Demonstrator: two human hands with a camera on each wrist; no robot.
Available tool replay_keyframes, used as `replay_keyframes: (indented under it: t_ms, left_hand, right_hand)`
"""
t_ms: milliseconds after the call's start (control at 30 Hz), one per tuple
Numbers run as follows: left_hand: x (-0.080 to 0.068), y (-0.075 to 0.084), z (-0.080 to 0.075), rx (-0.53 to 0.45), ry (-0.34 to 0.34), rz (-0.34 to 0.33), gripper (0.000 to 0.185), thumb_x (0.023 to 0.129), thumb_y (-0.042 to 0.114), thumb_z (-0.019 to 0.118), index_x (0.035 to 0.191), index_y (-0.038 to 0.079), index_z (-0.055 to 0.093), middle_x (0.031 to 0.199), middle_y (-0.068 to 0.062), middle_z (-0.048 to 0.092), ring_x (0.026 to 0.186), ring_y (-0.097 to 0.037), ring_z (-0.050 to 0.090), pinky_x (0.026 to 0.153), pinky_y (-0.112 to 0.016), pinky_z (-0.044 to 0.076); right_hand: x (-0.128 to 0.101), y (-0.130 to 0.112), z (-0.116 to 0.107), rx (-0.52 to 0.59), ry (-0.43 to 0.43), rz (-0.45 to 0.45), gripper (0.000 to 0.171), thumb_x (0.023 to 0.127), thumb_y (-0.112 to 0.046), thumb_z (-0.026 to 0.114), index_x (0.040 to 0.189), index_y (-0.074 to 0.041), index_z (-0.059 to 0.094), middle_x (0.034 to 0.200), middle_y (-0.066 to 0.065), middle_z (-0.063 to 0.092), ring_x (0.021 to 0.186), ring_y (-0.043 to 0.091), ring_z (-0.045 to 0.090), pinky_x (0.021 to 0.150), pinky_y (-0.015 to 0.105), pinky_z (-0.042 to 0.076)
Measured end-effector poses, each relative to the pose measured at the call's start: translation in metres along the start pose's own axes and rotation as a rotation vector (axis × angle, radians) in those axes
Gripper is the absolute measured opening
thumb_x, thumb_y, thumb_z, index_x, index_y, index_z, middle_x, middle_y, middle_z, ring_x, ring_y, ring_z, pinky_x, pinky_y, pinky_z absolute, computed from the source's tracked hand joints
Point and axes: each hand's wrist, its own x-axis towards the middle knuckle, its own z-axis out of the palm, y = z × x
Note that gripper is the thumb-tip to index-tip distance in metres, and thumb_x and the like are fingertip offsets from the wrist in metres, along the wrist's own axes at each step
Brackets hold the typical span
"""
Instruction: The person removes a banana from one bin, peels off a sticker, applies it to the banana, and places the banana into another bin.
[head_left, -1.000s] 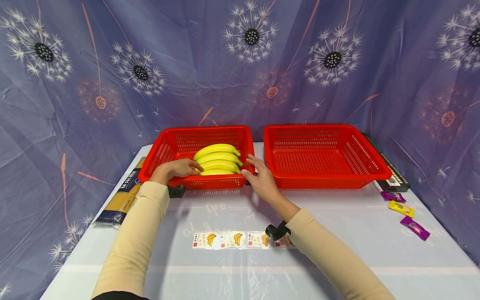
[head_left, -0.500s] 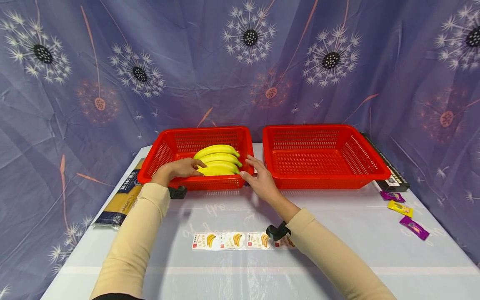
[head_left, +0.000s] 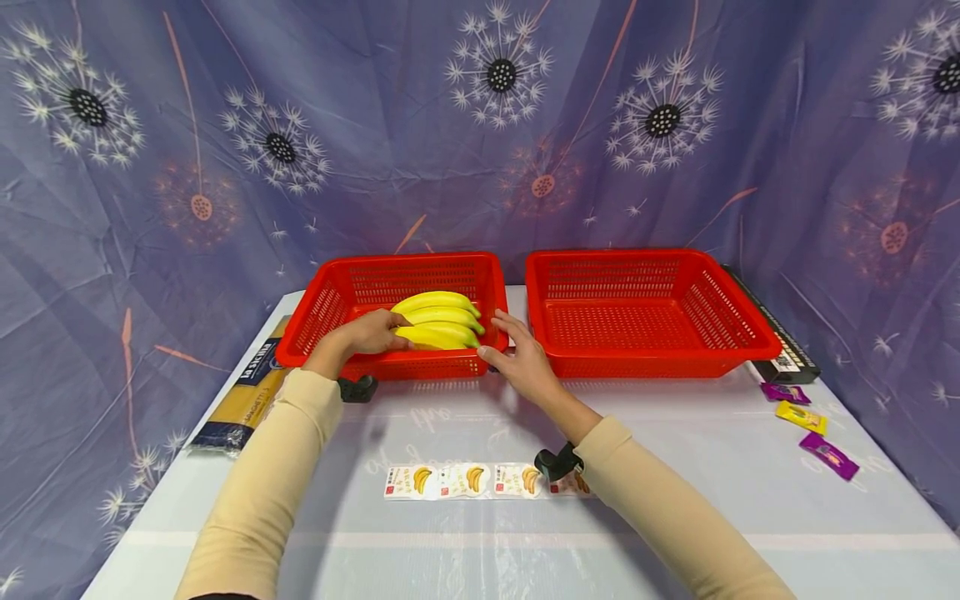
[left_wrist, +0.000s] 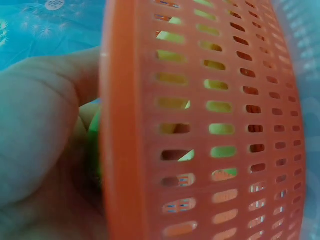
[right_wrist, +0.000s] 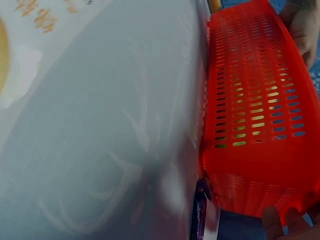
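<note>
In the head view, several yellow bananas (head_left: 435, 315) lie side by side in the left red basket (head_left: 360, 271). My left hand (head_left: 369, 332) reaches over the basket's front rim and pinches the left end of the nearest banana (head_left: 450, 334). In the left wrist view, the basket wall (left_wrist: 125, 125) hides most of that grip, and a green banana tip (left_wrist: 94, 145) shows beside the palm. My right hand (head_left: 525, 362) rests at this basket's right front corner, fingers spread and extended. Its fingertips appear by the end wall in the right wrist view.
A second red basket (head_left: 615, 321) stands to the right, with a dark box (head_left: 787, 358) beside it. Several wrapped candies (head_left: 801, 417) lie at the right edge. A spaghetti pack (head_left: 243, 392) lies left. Banana-print packets (head_left: 465, 482) line the front, and a purple wrapper (right_wrist: 200, 210) lies by the left basket.
My left hand has shifted slightly up and right and closed on the nearest banana, whose left end has risen a little. The right hand has stayed at the basket corner.
</note>
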Motion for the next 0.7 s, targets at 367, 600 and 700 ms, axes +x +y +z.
replay_keyframes:
  t_ms: [367, 600, 700]
  left_hand:
    - [-0.035, -0.004, -0.020, -0.125, 0.211, 0.026, 0.049, 0.091, 0.023, 0.059, 0.134, 0.001, 0.048, 0.112, -0.015, 0.060, 0.099, -0.026, 0.054, 0.093, -0.040, 0.045]
    - [-0.079, 0.001, -0.030, -0.145, 0.338, 0.060, 0.051, 0.092, 0.028, 0.058, 0.137, 0.007, 0.047, 0.111, -0.013, 0.058, 0.093, -0.023, 0.051, 0.081, -0.031, 0.042]
    - [-0.095, 0.003, -0.022, -0.162, 0.380, 0.067, 0.050, 0.092, 0.028, 0.059, 0.137, 0.010, 0.047, 0.108, -0.012, 0.057, 0.087, -0.022, 0.049, 0.073, -0.026, 0.043]
  right_hand:
    - [0.000, -0.002, 0.000, -0.064, -0.011, -0.006, 0.071, 0.081, -0.032, 0.073, 0.140, -0.006, 0.043, 0.152, -0.001, 0.033, 0.138, 0.023, 0.037, 0.101, 0.039, 0.044]
    - [0.001, -0.001, 0.000, -0.052, -0.019, 0.014, 0.070, 0.081, -0.032, 0.072, 0.140, -0.006, 0.043, 0.153, -0.003, 0.033, 0.139, 0.023, 0.036, 0.102, 0.039, 0.044]
    - [0.001, -0.001, 0.000, -0.045, -0.019, 0.005, 0.070, 0.081, -0.031, 0.073, 0.140, -0.005, 0.043, 0.153, -0.002, 0.033, 0.138, 0.023, 0.037, 0.101, 0.040, 0.044]
